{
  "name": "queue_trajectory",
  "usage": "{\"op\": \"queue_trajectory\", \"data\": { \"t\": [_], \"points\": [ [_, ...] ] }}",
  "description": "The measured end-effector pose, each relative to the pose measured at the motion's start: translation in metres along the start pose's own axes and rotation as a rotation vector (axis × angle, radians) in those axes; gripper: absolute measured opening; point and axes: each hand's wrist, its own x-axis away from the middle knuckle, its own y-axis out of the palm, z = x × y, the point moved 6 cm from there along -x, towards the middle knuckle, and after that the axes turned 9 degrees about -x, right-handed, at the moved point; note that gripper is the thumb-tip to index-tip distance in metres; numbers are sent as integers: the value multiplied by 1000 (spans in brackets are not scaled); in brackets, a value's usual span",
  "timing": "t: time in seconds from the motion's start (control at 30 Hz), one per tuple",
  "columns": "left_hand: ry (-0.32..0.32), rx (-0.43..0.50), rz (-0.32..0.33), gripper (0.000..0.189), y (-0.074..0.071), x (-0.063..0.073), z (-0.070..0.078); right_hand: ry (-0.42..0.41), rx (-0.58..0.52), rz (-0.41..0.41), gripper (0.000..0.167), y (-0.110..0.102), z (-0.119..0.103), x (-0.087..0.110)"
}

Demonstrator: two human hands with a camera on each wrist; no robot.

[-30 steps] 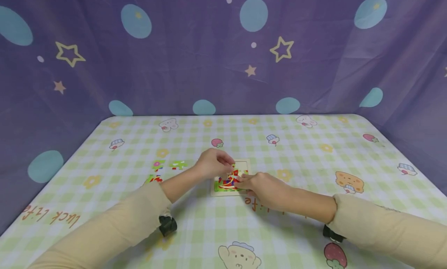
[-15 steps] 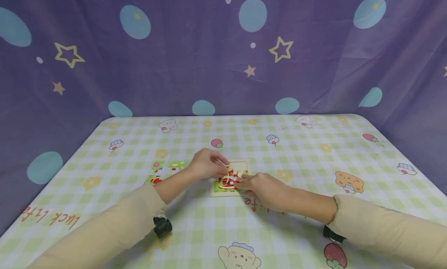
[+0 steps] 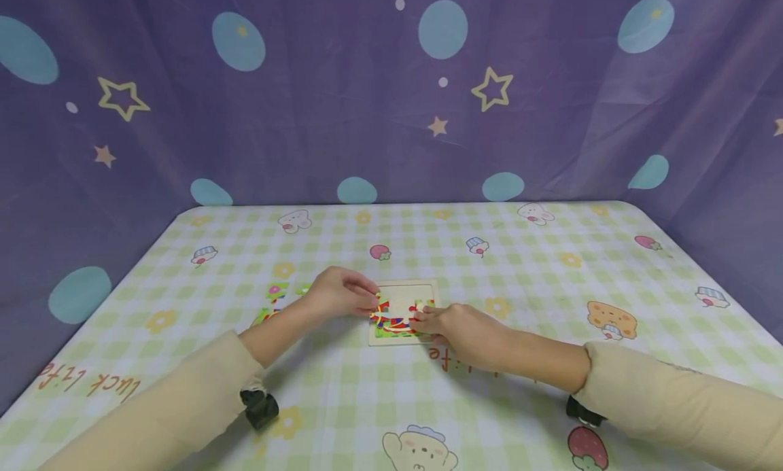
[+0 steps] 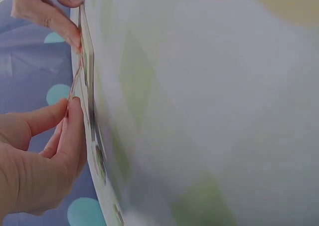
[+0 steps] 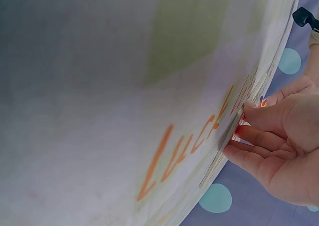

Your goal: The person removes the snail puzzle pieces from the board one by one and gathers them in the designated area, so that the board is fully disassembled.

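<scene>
My left hand (image 3: 342, 293) pinches a red-and-yellow jigsaw piece (image 3: 380, 309) between thumb and fingertips, over the left side of a pale wooden puzzle tray (image 3: 435, 291). In the left wrist view, that left hand (image 4: 47, 151) holds the thin piece (image 4: 75, 84) tilted up beside the tray's edge (image 4: 88, 61). Fitted pieces (image 3: 394, 327), green, red and blue, fill the tray's near part; its upper part shows bare wood. My right hand (image 3: 467, 332) rests on the tray's right side, extended fingertips touching pieces there. Its fingers (image 5: 259, 136) partly hide what lies under them.
Loose jigsaw pieces lie left of the tray: one with a pink flower (image 3: 276, 290), a green one (image 3: 302, 289) partly behind my left hand, and a red-and-green one (image 3: 266, 316) near my forearm. A checked tablecloth (image 3: 520, 274) covers the table; a purple curtain (image 3: 367, 117) hangs behind.
My left hand has moved left with the red-and-yellow piece, from the tray's middle to its left side, uncovering bare wood. My right hand has stayed in place.
</scene>
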Motion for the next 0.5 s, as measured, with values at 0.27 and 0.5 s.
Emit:
{"op": "queue_trajectory", "data": {
  "t": [0.27, 0.5],
  "points": [
    [-44, -4, 17, 30, -22, 8, -9, -3, 4, 5, 38, 1, 1, 1],
    [-77, -63, 6, 35, -40, 17, -17, -7, -2, 7, 39, 0, 1, 1]
  ]
}}
